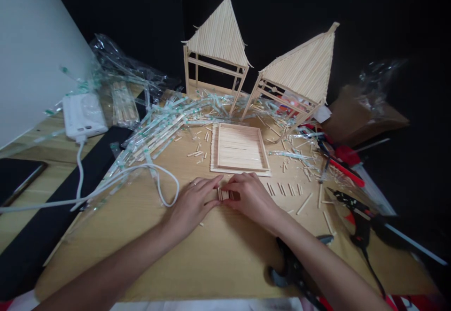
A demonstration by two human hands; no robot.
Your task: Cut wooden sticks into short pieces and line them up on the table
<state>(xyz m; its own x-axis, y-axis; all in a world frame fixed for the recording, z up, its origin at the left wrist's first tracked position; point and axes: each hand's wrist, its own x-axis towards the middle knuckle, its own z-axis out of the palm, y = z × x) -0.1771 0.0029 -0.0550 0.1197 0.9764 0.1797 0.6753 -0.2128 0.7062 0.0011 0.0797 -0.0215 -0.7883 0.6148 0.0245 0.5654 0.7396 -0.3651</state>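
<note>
Between my fingertips is a small row of short wooden sticks (223,194), set side by side close to the tabletop. My left hand (192,203) has its thumb and fingers at the left end of the row. From the right, my right hand (252,198) pinches the other end, and its fingers hide part of the sticks. Just beyond the hands lies a square stick-built base (241,149) with a raised rim. Short cut sticks (291,189) lie in small pairs to the right of my right hand.
Two stick-built huts with pointed roofs (218,31) (303,69) stand at the back. Plastic wrappers (165,118) and sticks litter the left. A white power bank (84,116) trails a cable. At right lie a glue gun (359,221) and black-handled pliers (289,268).
</note>
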